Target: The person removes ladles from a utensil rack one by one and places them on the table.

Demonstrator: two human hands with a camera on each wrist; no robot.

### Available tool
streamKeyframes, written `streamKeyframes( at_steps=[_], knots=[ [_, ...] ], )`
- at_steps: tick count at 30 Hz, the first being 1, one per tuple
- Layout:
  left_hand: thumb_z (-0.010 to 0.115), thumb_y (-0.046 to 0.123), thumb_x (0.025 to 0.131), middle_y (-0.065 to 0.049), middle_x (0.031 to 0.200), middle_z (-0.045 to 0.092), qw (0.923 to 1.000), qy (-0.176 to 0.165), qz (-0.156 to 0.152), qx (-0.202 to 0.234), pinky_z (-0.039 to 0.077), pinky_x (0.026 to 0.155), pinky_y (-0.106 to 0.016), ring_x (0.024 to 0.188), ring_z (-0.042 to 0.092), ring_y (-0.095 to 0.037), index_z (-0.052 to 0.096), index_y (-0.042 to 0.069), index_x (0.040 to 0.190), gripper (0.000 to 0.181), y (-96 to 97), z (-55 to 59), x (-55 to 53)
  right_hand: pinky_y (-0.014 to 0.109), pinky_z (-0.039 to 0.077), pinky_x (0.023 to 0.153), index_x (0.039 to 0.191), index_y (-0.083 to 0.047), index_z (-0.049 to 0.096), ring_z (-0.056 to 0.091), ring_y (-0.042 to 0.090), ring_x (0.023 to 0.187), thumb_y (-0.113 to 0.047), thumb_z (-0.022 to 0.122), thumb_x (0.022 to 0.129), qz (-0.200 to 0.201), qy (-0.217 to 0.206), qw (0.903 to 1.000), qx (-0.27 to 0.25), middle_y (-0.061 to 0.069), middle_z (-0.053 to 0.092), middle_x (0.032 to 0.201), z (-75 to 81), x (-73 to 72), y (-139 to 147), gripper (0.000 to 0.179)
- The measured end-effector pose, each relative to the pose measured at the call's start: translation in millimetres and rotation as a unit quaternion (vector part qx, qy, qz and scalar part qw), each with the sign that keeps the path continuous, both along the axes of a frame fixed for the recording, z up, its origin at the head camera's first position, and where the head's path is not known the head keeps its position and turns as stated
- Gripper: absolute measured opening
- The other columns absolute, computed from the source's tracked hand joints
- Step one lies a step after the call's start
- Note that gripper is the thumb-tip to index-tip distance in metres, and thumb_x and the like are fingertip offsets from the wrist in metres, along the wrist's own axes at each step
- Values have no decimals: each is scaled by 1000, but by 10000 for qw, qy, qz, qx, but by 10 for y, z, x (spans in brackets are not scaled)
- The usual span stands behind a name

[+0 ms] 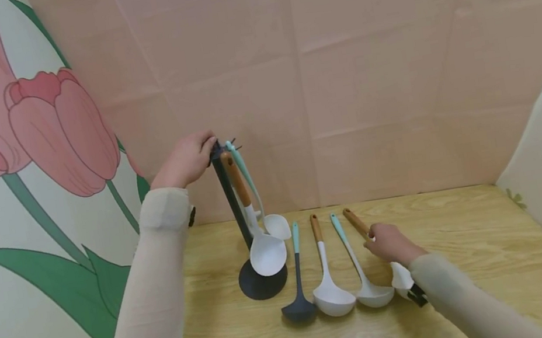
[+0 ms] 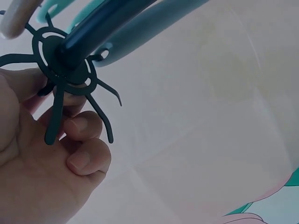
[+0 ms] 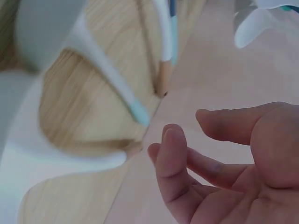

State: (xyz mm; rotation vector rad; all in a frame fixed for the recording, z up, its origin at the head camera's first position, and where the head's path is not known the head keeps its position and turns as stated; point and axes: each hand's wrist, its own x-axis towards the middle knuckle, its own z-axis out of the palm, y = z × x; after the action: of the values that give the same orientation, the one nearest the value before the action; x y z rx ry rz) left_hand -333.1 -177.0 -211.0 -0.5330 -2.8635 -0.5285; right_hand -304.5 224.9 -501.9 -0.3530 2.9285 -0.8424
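Note:
My left hand (image 1: 188, 159) grips the hooked top of a dark utensil stand (image 1: 231, 199). Its fingers curl in among the hooks (image 2: 65, 88) in the left wrist view. From the stand hang a white ladle with a wooden handle (image 1: 267, 254) and a white spoon-like utensil with a mint handle (image 1: 277, 226). Over on the right, my right hand (image 1: 391, 243) hovers at the wooden handle (image 1: 355, 220) of a white-headed utensil (image 1: 402, 277), partly hidden by the wrist. In the right wrist view its thumb and fingers (image 3: 172, 154) are apart, with nothing between them.
Between the hands, a dark ladle with a mint handle (image 1: 301, 308), a white ladle with a wooden handle (image 1: 334, 299) and a pale ladle with a mint handle (image 1: 375, 295) lie in a row on the wooden table (image 1: 490, 240). A pinkish cloth wall (image 1: 370, 88) rises behind.

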Motion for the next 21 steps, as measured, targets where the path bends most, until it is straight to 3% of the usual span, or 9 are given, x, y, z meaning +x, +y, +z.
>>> streamKeyframes(
  at_steps=[3,7,10,15,21],
  knots=[
    [34,26,110,-12,91,55,10000,-42,28,17,40,73,-40,82,50,-28,56,8,109,28,-5,-6,8,37,50,58,102,15,59,59,28,70,-9,63,94,-283,38,9995,137,23,63,86,104,20,-246,26],
    [33,27,110,-12,91,55,9999,-115,60,60,40,72,-40,82,50,-28,55,9,110,28,-18,-18,10,39,54,64,105,13,62,65,27,77,-12,65,93,41,305,9990,-314,20,67,88,164,53,-343,28],
    [32,27,110,-12,92,55,9999,-155,55,47,41,73,-40,83,50,-28,54,9,111,28,-25,-19,7,38,55,63,104,10,65,67,23,73,-15,65,94,250,511,9965,-618,16,69,86,229,85,-455,27],
    [33,27,111,-13,94,55,9998,-221,31,-7,42,75,-41,84,51,-28,53,8,113,28,-33,-7,-2,32,54,54,108,3,68,65,21,64,-16,64,98,180,70,9881,-1527,9,68,86,320,120,-675,22],
    [33,27,111,-13,96,57,9997,-249,-12,-46,42,76,-42,84,52,-28,54,8,115,28,-36,3,-9,37,57,59,113,1,68,67,29,73,-18,64,99,280,-139,9730,-2288,8,69,91,384,152,-913,24]
  ],
)
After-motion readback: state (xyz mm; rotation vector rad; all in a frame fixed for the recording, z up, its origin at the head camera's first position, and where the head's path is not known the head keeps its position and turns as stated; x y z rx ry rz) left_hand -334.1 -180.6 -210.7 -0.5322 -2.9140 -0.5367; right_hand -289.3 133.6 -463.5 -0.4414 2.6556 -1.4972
